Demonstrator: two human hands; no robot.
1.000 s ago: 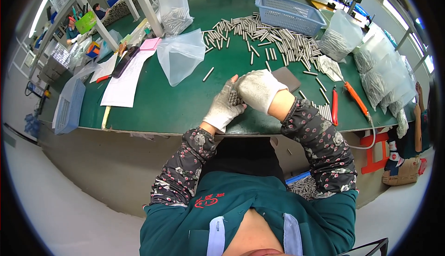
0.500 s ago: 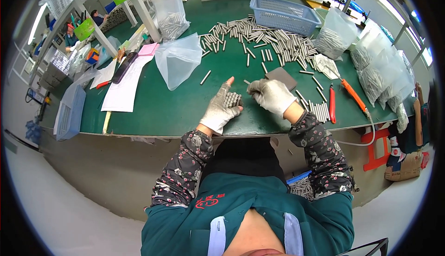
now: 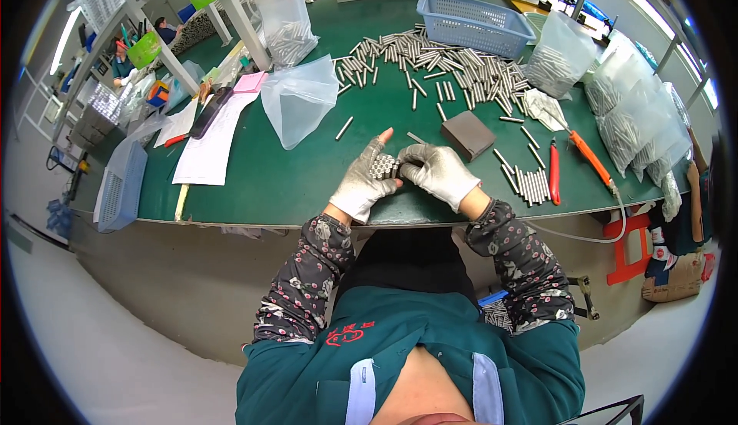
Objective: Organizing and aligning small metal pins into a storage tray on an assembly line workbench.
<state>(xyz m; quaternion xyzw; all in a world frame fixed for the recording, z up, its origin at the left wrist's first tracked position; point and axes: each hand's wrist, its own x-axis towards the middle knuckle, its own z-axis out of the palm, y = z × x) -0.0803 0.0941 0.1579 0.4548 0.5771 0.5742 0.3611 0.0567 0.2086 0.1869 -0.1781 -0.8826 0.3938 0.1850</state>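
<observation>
My left hand (image 3: pixel 361 183), in a white fingerless-tipped glove, is closed around a bundle of short metal pins (image 3: pixel 382 166), whose round ends face up. At the bundle's right side, my gloved right hand (image 3: pixel 440 175) has its fingertips pinched together, touching or nearly touching it. Whatever they hold is too small and covered to make out. One loose pin (image 3: pixel 416 138) lies just beyond the right hand. A brown-grey block (image 3: pixel 467 134) rests to the right of that pin. Past it is a row of pins (image 3: pixel 532 186) laid side by side.
A large heap of pins (image 3: pixel 477 71) spreads before a blue basket (image 3: pixel 475 25). Red-handled pliers (image 3: pixel 554 171) and an orange tool with a hose (image 3: pixel 590 154) lie at right, near bags of pins (image 3: pixel 626 121). Left are an empty plastic bag (image 3: pixel 298 102) and paper sheets (image 3: pixel 206 148).
My right hand has moved left, from beside the block to the bundle in my left hand. More of the block now shows. The left hand stays nearly in place.
</observation>
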